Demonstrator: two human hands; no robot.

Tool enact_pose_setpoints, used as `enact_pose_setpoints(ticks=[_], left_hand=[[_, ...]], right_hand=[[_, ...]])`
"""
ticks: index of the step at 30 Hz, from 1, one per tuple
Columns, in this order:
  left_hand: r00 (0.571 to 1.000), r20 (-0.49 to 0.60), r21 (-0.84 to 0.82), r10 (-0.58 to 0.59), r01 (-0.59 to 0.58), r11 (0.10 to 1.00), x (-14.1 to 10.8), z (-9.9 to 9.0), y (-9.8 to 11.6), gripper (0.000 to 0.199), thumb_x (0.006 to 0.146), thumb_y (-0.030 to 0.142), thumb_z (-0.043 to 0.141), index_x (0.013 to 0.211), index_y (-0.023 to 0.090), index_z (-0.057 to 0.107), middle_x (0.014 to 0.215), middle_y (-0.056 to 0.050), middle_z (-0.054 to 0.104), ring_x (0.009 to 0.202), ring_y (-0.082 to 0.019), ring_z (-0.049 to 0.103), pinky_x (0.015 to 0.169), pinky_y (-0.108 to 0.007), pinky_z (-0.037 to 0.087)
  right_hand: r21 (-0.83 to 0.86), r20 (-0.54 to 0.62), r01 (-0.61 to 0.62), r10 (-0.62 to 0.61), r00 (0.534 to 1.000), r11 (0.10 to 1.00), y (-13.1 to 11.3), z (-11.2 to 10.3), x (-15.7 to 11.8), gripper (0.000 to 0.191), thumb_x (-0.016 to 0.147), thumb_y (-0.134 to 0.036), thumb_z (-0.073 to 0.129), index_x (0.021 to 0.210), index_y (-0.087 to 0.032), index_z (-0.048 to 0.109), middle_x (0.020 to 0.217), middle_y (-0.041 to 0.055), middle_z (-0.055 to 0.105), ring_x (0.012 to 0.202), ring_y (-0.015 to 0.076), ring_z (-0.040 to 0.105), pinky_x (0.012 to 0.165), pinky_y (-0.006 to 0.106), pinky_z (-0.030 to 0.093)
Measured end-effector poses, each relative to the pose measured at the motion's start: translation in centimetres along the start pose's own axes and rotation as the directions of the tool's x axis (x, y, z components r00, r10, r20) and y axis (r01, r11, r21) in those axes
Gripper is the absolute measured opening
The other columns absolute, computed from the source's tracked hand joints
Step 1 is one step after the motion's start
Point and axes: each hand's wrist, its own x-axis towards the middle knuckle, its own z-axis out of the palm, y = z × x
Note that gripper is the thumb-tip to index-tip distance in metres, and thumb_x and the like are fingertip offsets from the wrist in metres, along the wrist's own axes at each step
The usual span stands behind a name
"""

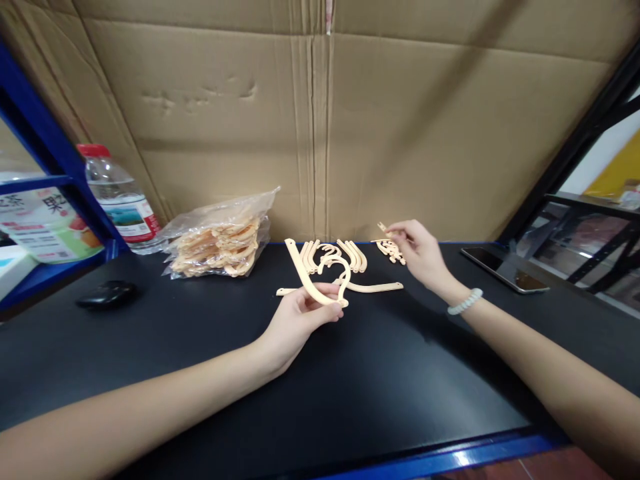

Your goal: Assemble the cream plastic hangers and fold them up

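Observation:
My left hand is closed round the lower end of a cream plastic hanger arm, which tilts up to the left. A curved hanger hook meets the arm at its lower end, by my fingertips. Between the fingertips of my right hand is a small cream plastic piece, partly covered by the fingers. Similar small pieces lie in a heap just below that hand. Behind my left hand, another hanger arm lies flat on the black table.
Several hanger arms stand in two rows, a left row and a right row, with loose hooks between. A clear bag of cream parts, a bottle and a mouse are left. A phone lies right. Cardboard rises behind.

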Motion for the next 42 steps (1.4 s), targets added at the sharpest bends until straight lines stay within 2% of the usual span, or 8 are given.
enact_pose_setpoints(ticks=[3,7,11,16,21,27,35,42], left_hand=[[1.000,0.005,-0.009,0.006,-0.006,1.000,0.0,-0.2,-0.2,0.030,0.063,0.017,0.083,0.090,0.012,0.070,0.082,-0.003,0.069,0.076,-0.012,0.062,0.078,-0.026,0.049],[1.000,0.011,-0.026,0.022,-0.022,0.999,0.0,-0.2,-0.1,0.026,0.063,0.016,0.083,0.086,0.012,0.070,0.080,-0.003,0.068,0.075,-0.012,0.061,0.077,-0.026,0.048],[0.999,0.027,-0.016,0.042,-0.041,0.999,0.1,-0.2,0.0,0.025,0.065,0.019,0.083,0.084,0.012,0.069,0.075,-0.002,0.067,0.071,-0.012,0.059,0.074,-0.026,0.047],[0.997,0.050,0.023,0.064,-0.065,0.998,0.2,-0.2,0.0,0.023,0.066,0.022,0.082,0.082,0.012,0.068,0.074,-0.002,0.065,0.071,-0.012,0.059,0.072,-0.026,0.046],[0.999,0.026,0.024,0.045,-0.046,0.999,0.2,-0.2,-0.2,0.025,0.065,0.023,0.083,0.081,0.013,0.067,0.074,-0.001,0.065,0.072,-0.013,0.059,0.075,-0.028,0.047],[0.997,0.047,0.017,0.058,-0.059,0.998,0.4,-0.4,-0.5,0.025,0.067,0.023,0.082,0.083,0.013,0.066,0.076,-0.001,0.066,0.074,-0.012,0.059,0.076,-0.026,0.046],[0.991,0.084,0.016,0.103,-0.104,0.994,0.4,-0.2,-0.3,0.020,0.067,0.021,0.082,0.076,0.015,0.066,0.075,0.001,0.064,0.074,-0.013,0.057,0.076,-0.027,0.045],[0.988,0.116,0.031,0.103,-0.108,0.994,0.4,-0.3,-0.2,0.016,0.068,0.020,0.081,0.076,0.015,0.068,0.071,0.001,0.065,0.073,-0.013,0.056,0.076,-0.027,0.044]], right_hand=[[0.321,-0.033,-0.134,0.152,0.988,0.938,-3.3,-0.7,-0.5,0.016,0.093,-0.040,0.051,0.101,-0.027,0.057,0.061,-0.0045,0.046,0.052,0.0125,0.048,0.054,0.028,0.039],[0.567,0.199,-0.336,0.271,0.942,0.752,-6.9,0.2,-2.0,0.020,0.089,-0.043,0.058,0.101,-0.027,0.053,0.062,-0.0052,0.056,0.052,0.0128,0.059,0.056,0.029,0.048],[0.619,0.424,-0.515,0.299,0.855,0.594,-8.6,1.7,-3.3,0.022,0.084,-0.039,0.064,0.097,-0.022,0.061,0.092,0.0052,0.068,0.080,0.0178,0.066,0.067,0.031,0.055],[0.659,0.464,-0.615,0.409,0.785,0.432,-8.5,2.4,-4.2,0.018,0.081,-0.033,0.068,0.090,-0.018,0.065,0.088,0.0059,0.068,0.071,0.0131,0.060,0.062,0.027,0.051],[0.694,0.553,-0.694,0.477,0.683,0.191,-7.4,2.8,-4.5,0.026,0.075,-0.025,0.074,0.097,-0.022,0.060,0.089,0.0024,0.067,0.082,0.0140,0.061,0.075,0.029,0.048],[0.610,0.668,-0.752,0.348,0.658,0.251,-7.5,2.9,-4.7,0.017,0.079,-0.029,0.071,0.090,-0.019,0.062,0.097,0.0042,0.067,0.094,0.0163,0.060,0.083,0.031,0.046],[0.585,0.640,-0.626,0.180,0.747,0.516,-6.8,3.0,-4.4,0.015,0.077,-0.027,0.072,0.088,-0.019,0.066,0.086,0.0022,0.065,0.076,0.0128,0.058,0.070,0.028,0.048],[0.583,0.621,-0.597,0.172,0.765,0.551,-7.0,2.9,-4.1,0.014,0.076,-0.025,0.072,0.089,-0.021,0.069,0.086,0.0010,0.068,0.074,0.0129,0.060,0.071,0.029,0.050]])
